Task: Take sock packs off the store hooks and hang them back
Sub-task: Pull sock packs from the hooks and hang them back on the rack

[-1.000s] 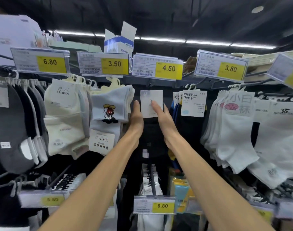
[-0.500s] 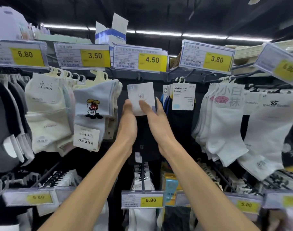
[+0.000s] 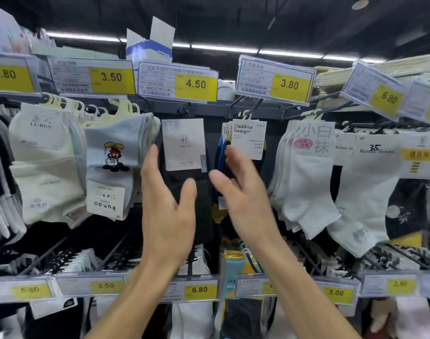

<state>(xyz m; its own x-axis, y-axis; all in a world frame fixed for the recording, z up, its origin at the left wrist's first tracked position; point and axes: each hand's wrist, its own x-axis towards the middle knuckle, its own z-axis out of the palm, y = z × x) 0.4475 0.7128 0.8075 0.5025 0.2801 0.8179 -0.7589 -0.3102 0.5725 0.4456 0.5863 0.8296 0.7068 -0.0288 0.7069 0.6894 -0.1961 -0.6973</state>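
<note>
Hanging at the centre of the frame under the 4.50 tag (image 3: 178, 84), the dark sock pack (image 3: 184, 152) shows its white card flat to the camera, with its hook end hidden behind the rail. Both hands are released and spread, grasping nothing: the left hand (image 3: 168, 206) is just below and left of the card, the right hand (image 3: 243, 194) just to its right, in front of the Classics Design pack (image 3: 248, 139). The risk, as I judge it, is a poor seat on the hook; whether the pack is fully on cannot be seen, so it may slip off. The right hand could also snag the neighbouring pack and knock it loose. The cartoon socks (image 3: 116, 148) crowd the left side.
</note>
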